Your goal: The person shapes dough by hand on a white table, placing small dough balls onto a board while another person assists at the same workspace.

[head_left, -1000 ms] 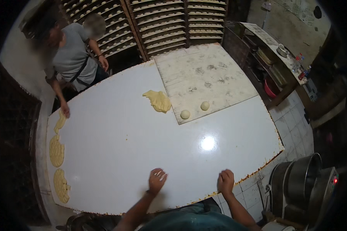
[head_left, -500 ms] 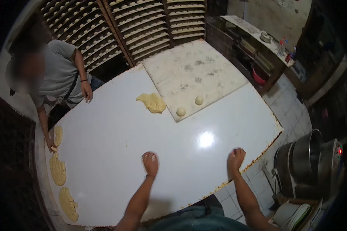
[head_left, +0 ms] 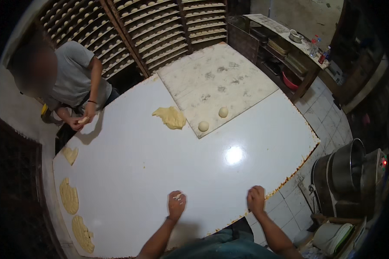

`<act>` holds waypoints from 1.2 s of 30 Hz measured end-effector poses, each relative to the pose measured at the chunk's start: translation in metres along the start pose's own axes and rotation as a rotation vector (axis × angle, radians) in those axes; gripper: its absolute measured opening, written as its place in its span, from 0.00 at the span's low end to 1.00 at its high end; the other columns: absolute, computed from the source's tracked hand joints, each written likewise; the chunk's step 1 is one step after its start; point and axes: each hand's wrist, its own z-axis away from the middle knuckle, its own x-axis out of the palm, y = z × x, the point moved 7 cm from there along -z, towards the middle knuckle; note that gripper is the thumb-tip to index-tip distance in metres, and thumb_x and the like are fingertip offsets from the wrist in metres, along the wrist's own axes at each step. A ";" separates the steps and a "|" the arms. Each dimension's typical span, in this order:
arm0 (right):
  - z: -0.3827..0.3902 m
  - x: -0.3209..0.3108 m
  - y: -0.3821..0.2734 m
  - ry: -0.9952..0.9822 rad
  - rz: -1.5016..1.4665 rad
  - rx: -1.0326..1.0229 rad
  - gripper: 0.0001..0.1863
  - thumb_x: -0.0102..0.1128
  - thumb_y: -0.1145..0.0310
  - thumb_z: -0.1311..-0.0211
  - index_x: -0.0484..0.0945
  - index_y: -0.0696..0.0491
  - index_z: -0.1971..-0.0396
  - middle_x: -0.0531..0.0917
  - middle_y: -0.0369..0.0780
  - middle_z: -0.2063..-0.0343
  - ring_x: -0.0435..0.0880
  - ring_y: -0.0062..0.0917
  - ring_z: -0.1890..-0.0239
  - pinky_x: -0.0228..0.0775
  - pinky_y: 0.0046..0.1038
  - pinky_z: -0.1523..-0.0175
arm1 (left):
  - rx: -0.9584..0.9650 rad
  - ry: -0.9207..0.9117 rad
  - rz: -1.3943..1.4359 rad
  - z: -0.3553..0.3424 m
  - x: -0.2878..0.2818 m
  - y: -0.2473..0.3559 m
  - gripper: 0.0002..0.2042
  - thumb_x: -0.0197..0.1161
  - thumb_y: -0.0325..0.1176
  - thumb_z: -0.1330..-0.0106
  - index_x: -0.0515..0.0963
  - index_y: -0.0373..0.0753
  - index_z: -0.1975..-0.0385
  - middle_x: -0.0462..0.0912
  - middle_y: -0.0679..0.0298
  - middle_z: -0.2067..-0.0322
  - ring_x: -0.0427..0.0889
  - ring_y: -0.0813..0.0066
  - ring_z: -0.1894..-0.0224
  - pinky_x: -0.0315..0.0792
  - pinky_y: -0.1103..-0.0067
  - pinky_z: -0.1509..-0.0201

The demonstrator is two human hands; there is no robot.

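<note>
On the near part of the white table [head_left: 129, 190], my left hand [head_left: 176, 205] is curled closed against the surface, with pale bits showing at its fingers. Close to the table's right-hand edge, my right hand [head_left: 256, 199] is also closed. Whatever lies inside or under either hand is hidden. Ahead of them, two round dough balls, one nearer [head_left: 203, 126] and one farther [head_left: 223, 112], rest on a floured board [head_left: 242, 86]. Beside that board lies a loose, yellowish lump of dough [head_left: 170, 118].
Across the far left corner a co-worker [head_left: 80, 75] holds a small dough piece [head_left: 83, 121] in both hands. Flattened dough slabs [head_left: 69, 196] line the left edge. Racks of dough balls [head_left: 155, 32] stand behind. A metal mixing bowl [head_left: 348, 172] is at the right.
Both my hands have come back toward me and closer together, still closed. The co-worker's hand has left the table edge, taking a dough piece up to the other hand; the far slab is smaller.
</note>
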 end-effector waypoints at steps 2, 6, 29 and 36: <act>-0.027 -0.019 0.030 -0.014 0.146 0.189 0.04 0.60 0.79 0.53 0.75 0.58 0.76 0.77 0.45 0.70 0.73 0.41 0.62 0.65 0.40 0.52 | -0.313 -0.172 -0.210 -0.031 -0.013 -0.042 0.06 0.58 0.26 0.42 0.72 0.33 0.80 0.75 0.53 0.70 0.71 0.54 0.63 0.67 0.66 0.56; -0.047 0.026 0.001 -0.015 0.105 0.172 0.09 0.59 0.81 0.58 0.75 0.60 0.72 0.75 0.47 0.63 0.72 0.43 0.59 0.63 0.40 0.50 | -0.396 -0.015 -0.205 -0.082 0.016 -0.005 0.05 0.61 0.29 0.42 0.75 0.34 0.73 0.77 0.54 0.67 0.71 0.55 0.58 0.66 0.66 0.51; -0.440 0.057 0.123 -0.246 -0.174 -0.209 0.29 0.71 0.71 0.57 0.72 0.57 0.51 0.74 0.46 0.51 0.71 0.42 0.47 0.66 0.36 0.45 | -0.977 0.729 -0.157 -0.022 0.009 -0.005 0.12 0.59 0.25 0.39 0.71 0.31 0.56 0.72 0.58 0.57 0.72 0.65 0.55 0.69 0.71 0.47; -0.423 0.042 0.142 -0.219 -0.275 -0.038 0.32 0.71 0.69 0.56 0.69 0.57 0.48 0.64 0.53 0.42 0.63 0.48 0.41 0.58 0.44 0.39 | -1.060 0.617 0.431 -0.173 0.061 0.057 0.19 0.48 0.37 0.31 0.66 0.30 0.46 0.71 0.57 0.50 0.73 0.69 0.50 0.67 0.76 0.44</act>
